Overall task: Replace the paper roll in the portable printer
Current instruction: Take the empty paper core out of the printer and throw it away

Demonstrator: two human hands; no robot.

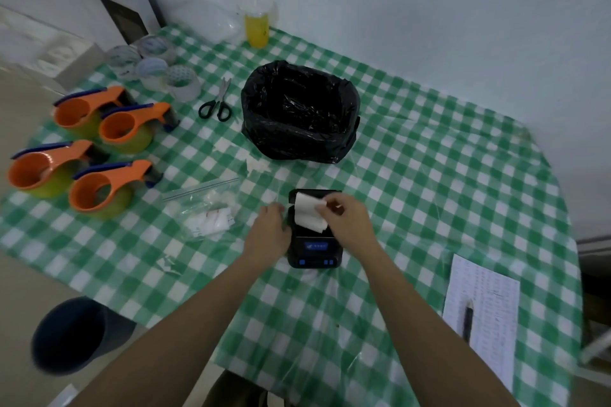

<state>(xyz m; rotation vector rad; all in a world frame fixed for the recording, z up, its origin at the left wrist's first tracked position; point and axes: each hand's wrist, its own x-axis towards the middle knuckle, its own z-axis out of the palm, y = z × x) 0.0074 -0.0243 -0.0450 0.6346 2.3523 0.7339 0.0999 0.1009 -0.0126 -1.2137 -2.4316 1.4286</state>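
Note:
A small black portable printer lies on the green checked tablecloth, its lid open at the far end. A white paper roll sits in the open compartment with a loose strip curling up. My right hand pinches the strip's free end over the printer. My left hand rests against the printer's left side and grips its edge. The blue display and buttons face me.
A clear zip bag with white rolls lies left of the printer. Behind it stands a bin lined with a black bag. Scissors, several orange tape dispensers, tape rolls, a yellow drink and a printed sheet surround.

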